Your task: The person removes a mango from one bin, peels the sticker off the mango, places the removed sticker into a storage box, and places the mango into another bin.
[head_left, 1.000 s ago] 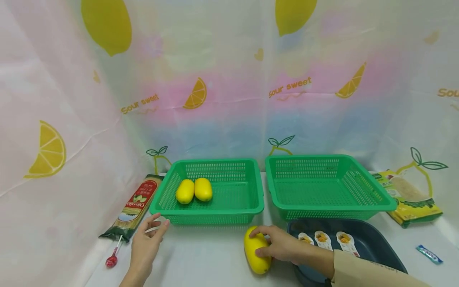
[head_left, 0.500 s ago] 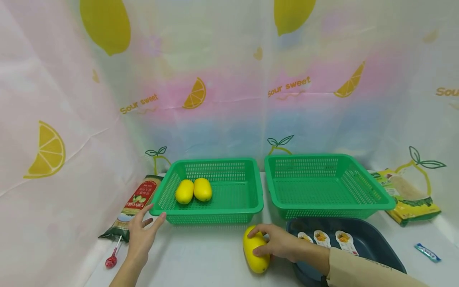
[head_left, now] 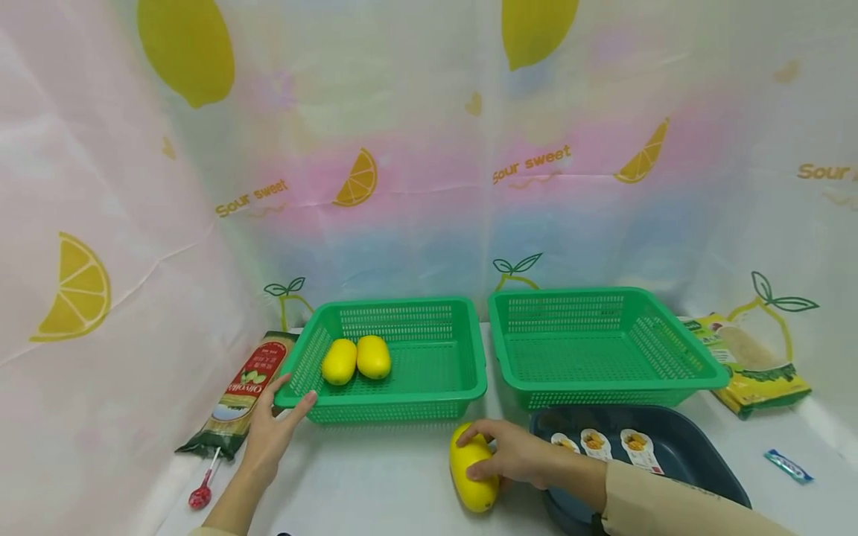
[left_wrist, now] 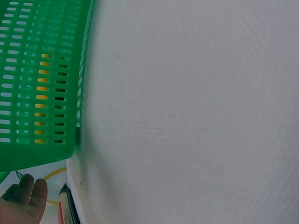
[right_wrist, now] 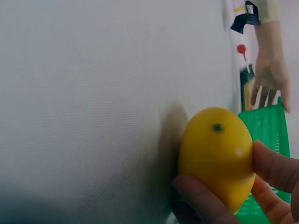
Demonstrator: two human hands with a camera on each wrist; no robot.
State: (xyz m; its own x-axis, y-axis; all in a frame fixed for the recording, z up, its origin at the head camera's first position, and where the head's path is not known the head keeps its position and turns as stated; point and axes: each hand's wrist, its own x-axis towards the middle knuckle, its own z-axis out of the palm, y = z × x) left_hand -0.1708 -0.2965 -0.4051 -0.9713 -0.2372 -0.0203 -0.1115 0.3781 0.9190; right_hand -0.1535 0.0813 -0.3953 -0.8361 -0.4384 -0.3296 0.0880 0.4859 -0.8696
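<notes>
In the head view my right hand (head_left: 519,452) holds a yellow mango (head_left: 473,476) on the white table, thumb on one side and fingers round the other. The right wrist view has the same mango (right_wrist: 215,154) up close, its small green stem end showing. My left hand (head_left: 271,435) is at the front left corner of the left green basket (head_left: 395,398), thumb and fingers spread; whether it touches the rim cannot be told. Two yellow mangoes (head_left: 373,357) lie side by side in that basket. The left wrist view catches only some fingers (left_wrist: 37,193) below the basket.
A second green basket (head_left: 606,387) stands to the right, with a dark blue tub (head_left: 697,439) bearing stickers before it. At left lie a noodle-like packet (head_left: 244,391) and a red lollipop (head_left: 199,495). A yellow packet (head_left: 754,365) and a small blue-green wrapper (head_left: 787,466) are at right.
My left hand has drawn in to the corner of the left basket, its fingers spreading wider. The right hand stays on the mango. The whole head view has shifted slightly.
</notes>
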